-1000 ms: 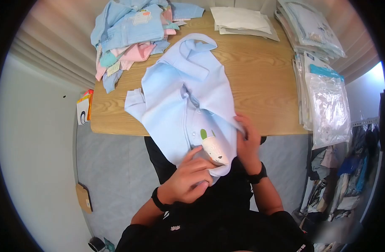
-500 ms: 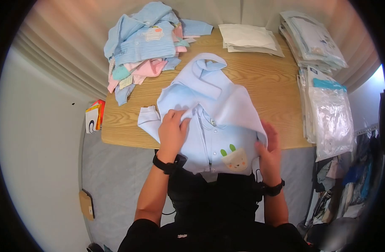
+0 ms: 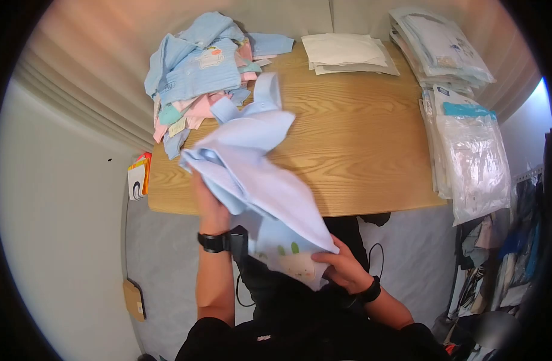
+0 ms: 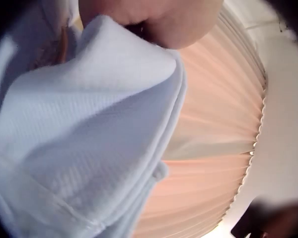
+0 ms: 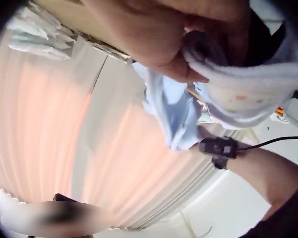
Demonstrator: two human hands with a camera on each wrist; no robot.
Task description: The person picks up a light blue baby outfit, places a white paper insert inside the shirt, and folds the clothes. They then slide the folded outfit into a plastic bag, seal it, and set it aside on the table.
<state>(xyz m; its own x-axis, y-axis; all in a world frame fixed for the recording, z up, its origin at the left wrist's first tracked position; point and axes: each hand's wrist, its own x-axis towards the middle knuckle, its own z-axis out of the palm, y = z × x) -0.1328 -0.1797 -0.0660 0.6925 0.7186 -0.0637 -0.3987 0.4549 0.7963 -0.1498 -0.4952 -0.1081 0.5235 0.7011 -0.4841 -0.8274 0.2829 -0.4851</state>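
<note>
The light-blue garment (image 3: 282,186) is held between both hands across the near edge of the tabletop (image 3: 372,144), toward the near left corner; its upper part lies over the wood, while its lower part, with an animal-face patch (image 3: 297,265) and green ears, hangs beyond that edge, in front of the person. By the right hand (image 3: 345,268) the lower side of the garment is pinched, the thumb laid over the cloth and the other fingers set behind it. The left hand (image 3: 210,201) is tucked under the folded cloth on the other side; its fingers are covered, and whether they are spread or curled cannot be told. The far end of the garment is reached out toward the clothes pile (image 3: 204,69) at the far left corner; whether the two touch is unclear. Pale packets (image 3: 345,51) are laid along the far edge, and clear bags (image 3: 474,150) are stacked by the right edge. The step in hand is judged to be the turning or straightening of the garment. For the next move, a firm hold at both sides seems called for, so that the cloth can be lowered onto the tabletop and smoothed without bunching.
</note>
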